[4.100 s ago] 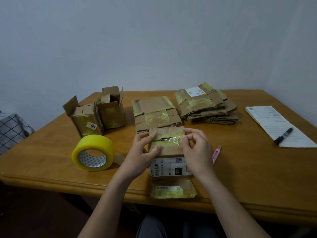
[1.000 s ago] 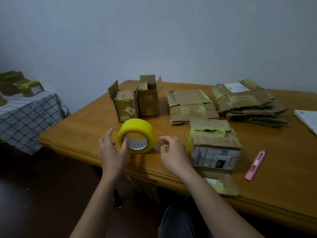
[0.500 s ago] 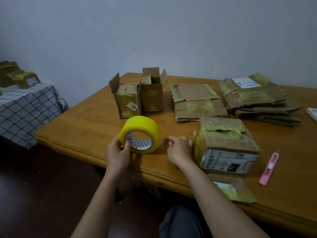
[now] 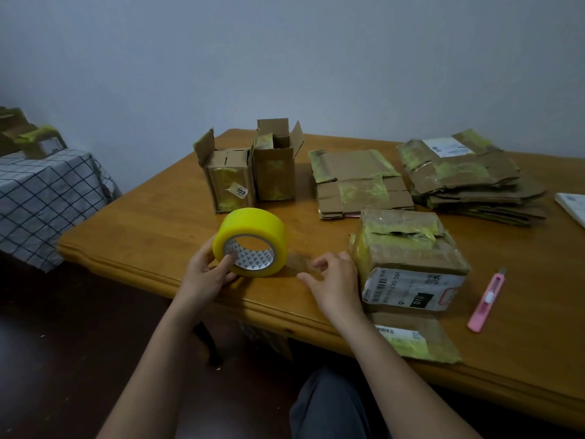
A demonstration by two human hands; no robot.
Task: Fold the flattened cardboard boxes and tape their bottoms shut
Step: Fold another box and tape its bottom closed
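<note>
- The left hand (image 4: 205, 274) held the wide yellow roll of packing tape (image 4: 251, 240), which stood on its edge near the front-left edge of the wooden bench (image 4: 152, 229); the grip was closed on the roll, with fingers reaching into the core.
- The right hand (image 4: 335, 280) pinched the loose clear end of tape (image 4: 299, 259) just beside the roll. If this pinch slipped, the end could fall back on the roll or stick to the bench.
- The strip looked thin and short, so a crooked pull could make it tear or fold onto itself.
- The folded brown cardboard box with yellow tape remains (image 4: 408, 258) sat near the front edge, just right of the right hand, its lower flap hanging over the edge. A push from the wrist could move it off.
- The pink utility knife (image 4: 487, 301) lay to the right of the box, apart from both hands, so cutting would need one hand free.
</note>
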